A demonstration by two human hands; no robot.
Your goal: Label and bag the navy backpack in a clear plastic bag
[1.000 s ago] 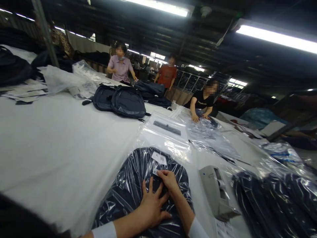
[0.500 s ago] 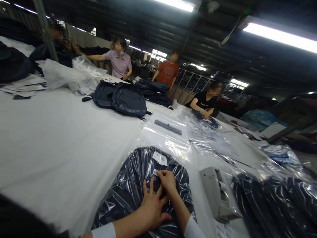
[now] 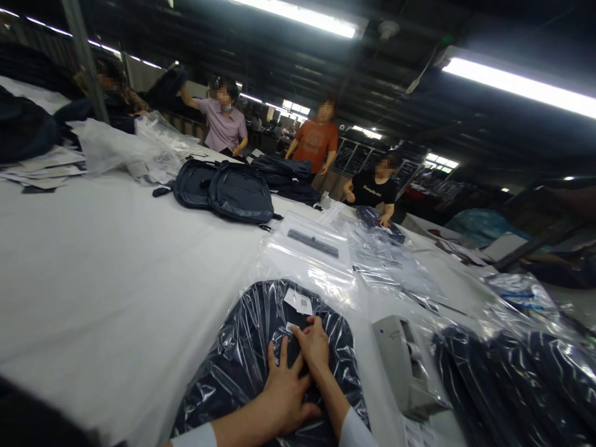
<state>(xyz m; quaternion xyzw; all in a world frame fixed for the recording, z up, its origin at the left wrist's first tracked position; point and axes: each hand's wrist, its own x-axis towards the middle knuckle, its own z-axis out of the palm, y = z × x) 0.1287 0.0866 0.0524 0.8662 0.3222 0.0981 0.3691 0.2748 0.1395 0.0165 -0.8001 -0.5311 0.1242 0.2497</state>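
Observation:
A dark backpack sealed in a clear plastic bag point(image 3: 251, 360) lies on the white table point(image 3: 102, 273) right in front of me. My left hand point(image 3: 284, 391) rests flat on the bag with its fingers spread. My right hand point(image 3: 313, 343) sits just beyond it, fingers curled and pressing a small white sticker point(image 3: 292, 326) onto the plastic. A second white label point(image 3: 298, 302) shows through the bag a little farther up. The bag's empty clear flap point(image 3: 307, 261) stretches away from me.
A grey tape dispenser point(image 3: 404, 366) stands right of the bag, with more bagged backpacks point(image 3: 507, 385) beyond it. Loose dark backpacks point(image 3: 228, 189) lie mid-table. Several people work along the far edge, one in a black shirt point(image 3: 372, 189) handling plastic bags. Papers and plastic point(image 3: 116, 152) pile at far left.
My hands have barely shifted on the bag. At the far edge, the person in purple has raised an arm with a dark bag, and the person in black has straightened up.

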